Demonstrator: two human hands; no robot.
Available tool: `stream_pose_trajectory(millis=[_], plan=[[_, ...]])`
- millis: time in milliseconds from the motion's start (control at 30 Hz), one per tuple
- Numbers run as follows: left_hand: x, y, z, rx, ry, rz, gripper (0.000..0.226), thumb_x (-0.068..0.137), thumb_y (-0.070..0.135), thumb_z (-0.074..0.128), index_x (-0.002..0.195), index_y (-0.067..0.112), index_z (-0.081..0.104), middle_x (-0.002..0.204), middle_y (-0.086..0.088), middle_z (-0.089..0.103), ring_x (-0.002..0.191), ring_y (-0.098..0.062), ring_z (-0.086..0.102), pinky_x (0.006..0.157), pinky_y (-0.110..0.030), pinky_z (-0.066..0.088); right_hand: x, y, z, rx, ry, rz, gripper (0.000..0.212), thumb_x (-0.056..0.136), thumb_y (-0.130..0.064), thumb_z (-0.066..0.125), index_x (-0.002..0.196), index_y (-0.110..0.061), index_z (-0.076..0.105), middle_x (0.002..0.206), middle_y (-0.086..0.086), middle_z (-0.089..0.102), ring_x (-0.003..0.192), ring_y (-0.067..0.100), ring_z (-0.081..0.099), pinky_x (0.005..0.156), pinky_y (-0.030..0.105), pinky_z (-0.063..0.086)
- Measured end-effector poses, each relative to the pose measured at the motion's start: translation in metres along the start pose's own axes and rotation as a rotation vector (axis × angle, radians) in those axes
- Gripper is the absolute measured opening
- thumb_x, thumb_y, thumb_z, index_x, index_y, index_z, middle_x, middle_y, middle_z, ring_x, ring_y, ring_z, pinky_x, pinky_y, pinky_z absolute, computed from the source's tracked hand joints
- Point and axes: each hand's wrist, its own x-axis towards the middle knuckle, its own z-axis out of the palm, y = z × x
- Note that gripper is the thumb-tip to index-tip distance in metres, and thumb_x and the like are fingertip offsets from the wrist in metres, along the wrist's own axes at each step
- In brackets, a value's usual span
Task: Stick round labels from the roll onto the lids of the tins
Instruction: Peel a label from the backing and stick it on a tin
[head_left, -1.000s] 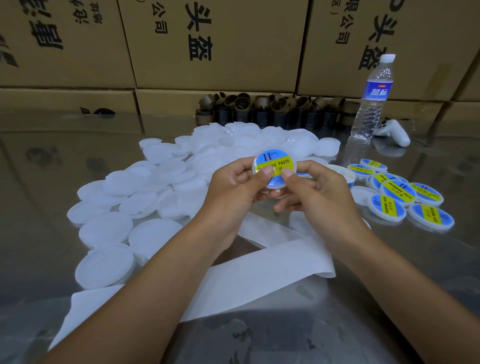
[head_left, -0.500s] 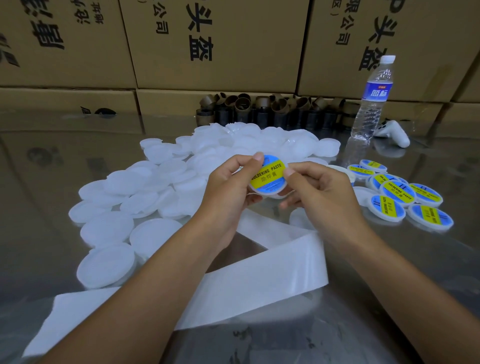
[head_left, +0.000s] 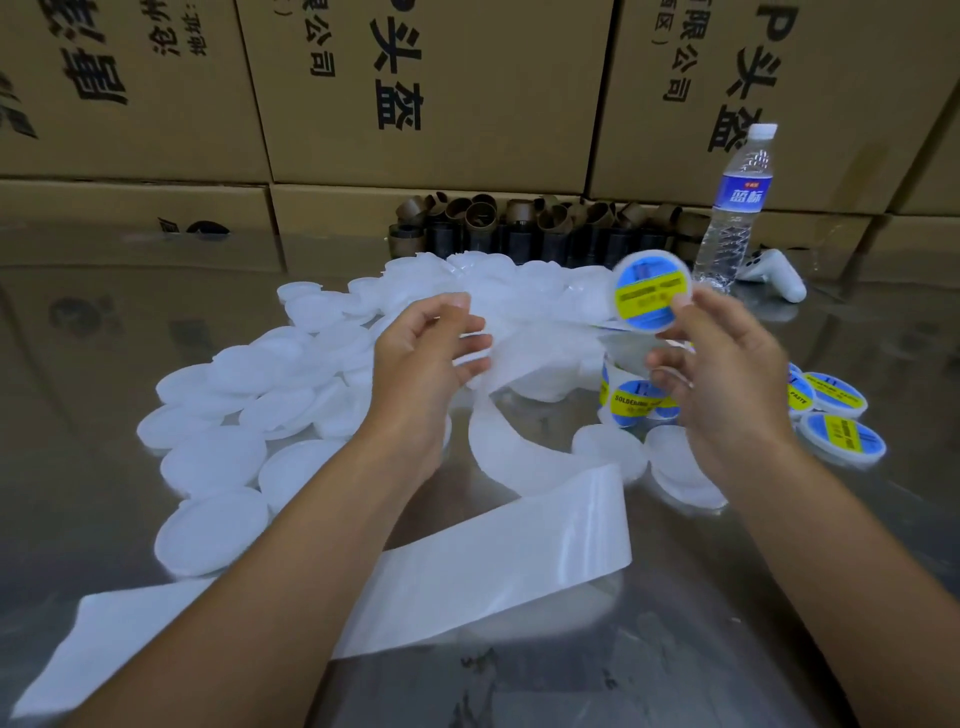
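Cardboard cartons behind; right hand pinches round white plastic lid, blue-yellow labelled: lay it face-up at three o'clock. Left hand curled, grip unclear.

My right hand pinches one labelled lid right of centre in the upper half of the frame, label facing me. My left hand is at centre, fingers curled at the white backing strip; whether it grips the strip is unclear. Blank lids lie at left, finished lids at right.
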Motion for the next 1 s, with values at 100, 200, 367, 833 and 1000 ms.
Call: stream_pose_trajectory(millis=[100,200,367,833,1000], plan=[[0.008,0.0,-0.009,0.08,0.128,0.055,0.013,0.096,0.015,0.055,0.087,0.021,0.062,0.079,0.002,0.063,0.068,-0.006,0.064,0.065,-0.018,0.056,0.012,0.0,-0.014,0.049,0.213,0.004,0.008,0.093,-0.022,0.058,0.098,-0.027,0.063,0.07,-0.003,0.056,0.045,0.007,0.047,0.047,0.018,0.041],[0.014,-0.004,-0.017,0.271,0.218,0.15,0.019,0.096,0.01,0.052,0.088,0.026,0.059,0.091,0.001,0.064,0.08,-0.008,0.062,0.071,-0.016,0.052,0.022,0.005,-0.025,0.06,0.377,0.039,0.008,0.093,-0.022,0.058,0.093,-0.03,0.06,0.071,-0.003,0.056,0.044,0.005,0.047,0.046,0.016,0.04],[0.018,-0.013,-0.026,0.638,0.22,0.29,0.018,0.095,0.003,0.048,0.105,0.013,0.059,0.094,0.004,0.059,0.08,-0.003,0.054,0.064,0.001,0.037,0.035,0.015,-0.036,0.021,0.497,0.143,0.021,0.091,-0.018,0.061,0.112,-0.016,0.062,0.074,0.003,0.057,0.05,0.007,0.053,0.048,0.016,0.047],[0.012,-0.021,-0.036,1.595,-0.075,0.474,0.037,0.097,0.019,0.047,0.134,0.02,0.052,0.153,-0.005,0.03,0.137,-0.024,0.026,0.108,-0.029,0.015,0.039,0.022,-0.034,-0.224,0.524,0.061,0.03,0.088,-0.016,0.055,0.117,-0.023,0.06,0.136,0.007,0.049,0.122,0.026,0.051,0.099,0.036,0.045],[0.015,-0.022,-0.037,1.645,-0.146,0.379,0.039,0.1,0.023,0.04,0.139,0.02,0.046,0.158,-0.008,0.021,0.145,-0.026,0.015,0.117,-0.041,0.005,0.025,0.019,-0.021,-0.334,0.414,-0.085,0.027,0.086,-0.012,0.054,0.096,-0.036,0.06,0.139,0.003,0.048,0.124,0.019,0.049,0.096,0.03,0.043]])
